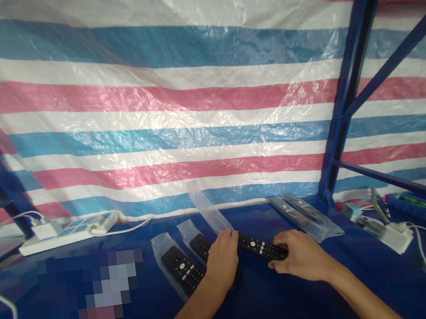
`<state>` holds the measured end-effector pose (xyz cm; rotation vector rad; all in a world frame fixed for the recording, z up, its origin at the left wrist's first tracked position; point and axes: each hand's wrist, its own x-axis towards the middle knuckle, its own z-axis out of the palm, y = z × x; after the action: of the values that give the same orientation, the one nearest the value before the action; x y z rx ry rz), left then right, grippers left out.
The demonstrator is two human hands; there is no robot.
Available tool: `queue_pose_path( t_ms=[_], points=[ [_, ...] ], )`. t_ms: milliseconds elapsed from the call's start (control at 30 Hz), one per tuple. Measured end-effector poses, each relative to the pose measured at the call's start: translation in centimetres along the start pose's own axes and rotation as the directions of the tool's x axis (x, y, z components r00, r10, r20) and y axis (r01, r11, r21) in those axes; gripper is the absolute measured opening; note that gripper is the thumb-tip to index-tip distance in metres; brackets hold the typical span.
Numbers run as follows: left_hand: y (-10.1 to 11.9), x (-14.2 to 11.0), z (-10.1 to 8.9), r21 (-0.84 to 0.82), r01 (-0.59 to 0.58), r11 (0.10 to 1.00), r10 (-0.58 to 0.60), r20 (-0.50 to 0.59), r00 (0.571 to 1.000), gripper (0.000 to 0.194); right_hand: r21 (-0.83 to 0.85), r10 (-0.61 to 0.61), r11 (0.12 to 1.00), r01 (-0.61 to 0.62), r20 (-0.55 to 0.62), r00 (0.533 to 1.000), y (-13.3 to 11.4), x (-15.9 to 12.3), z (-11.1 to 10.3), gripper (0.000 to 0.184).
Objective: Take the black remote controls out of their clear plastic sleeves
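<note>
Black remote (257, 245) in pinched right grip (302, 256)

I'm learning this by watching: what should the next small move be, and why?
Probably the right hand should ease the held remote into the clear sleeve: it grips the remote's near end, the far end points at the sleeve end by the left hand, and the sleeve beyond looks empty.
</note>
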<state>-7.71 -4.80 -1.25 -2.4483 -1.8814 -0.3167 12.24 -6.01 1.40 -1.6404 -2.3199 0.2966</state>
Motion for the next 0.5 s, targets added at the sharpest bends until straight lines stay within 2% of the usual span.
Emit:
queue_pose_path(
  t_ms=[100,300,400,500],
  points=[
    [-0.3,0.1,0.1,-0.022,-0.006,1.000,0.005,-0.020,1.000,0.044,-0.003,-0.021,1.000,0.021,-0.024,0.999,0.0,0.1,0.4,0.019],
    [-0.7,0.3,-0.6,-0.055,0.115,0.992,-0.118,-0.057,0.991,0.036,0.053,-0.094,0.994,0.101,-0.121,0.988,1.0,0.5,0.7,0.017],
    [-0.8,0.3,-0.6,-0.047,0.122,0.991,-0.125,-0.069,0.990,0.035,0.113,-0.057,0.991,0.073,-0.133,0.989,1.0,0.7,1.4,0.022],
    [-0.7,0.2,-0.5,-0.044,0.066,0.997,-0.070,-0.092,0.993,0.038,0.194,0.018,0.981,0.001,-0.093,0.995,0.5,0.9,2.3,0.026]
  ],
)
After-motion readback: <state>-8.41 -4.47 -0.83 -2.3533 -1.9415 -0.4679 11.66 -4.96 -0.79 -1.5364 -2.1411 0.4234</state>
